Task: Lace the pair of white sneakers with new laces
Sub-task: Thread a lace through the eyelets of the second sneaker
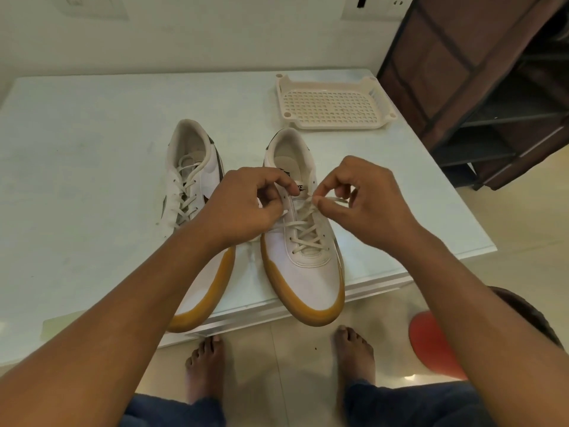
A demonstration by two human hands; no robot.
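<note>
Worktop point(92, 155): pale, carries 2 sneakers side by side with toes over the near edge, and an empty perforated tray point(331, 107) at the far right. Left sneaker point(197, 192): laced up to the top rows, ends lying loose, untouched. Right sneaker point(303, 241): the item in hand; lace crossed through the lower rows, top eyelets apparently not yet filled. Step judged: upper rows of sneaker 2 of 2. Left hand point(243, 208): fingers curled shut over the tongue edge; whether they pinch a lace end cannot be told. Right hand point(360, 201): thumb and forefinger closed on the lace point(328, 200), drawn out toward the right. Next move likely calls for aiming the tip into a small eyelet, then evening the tension.
</note>
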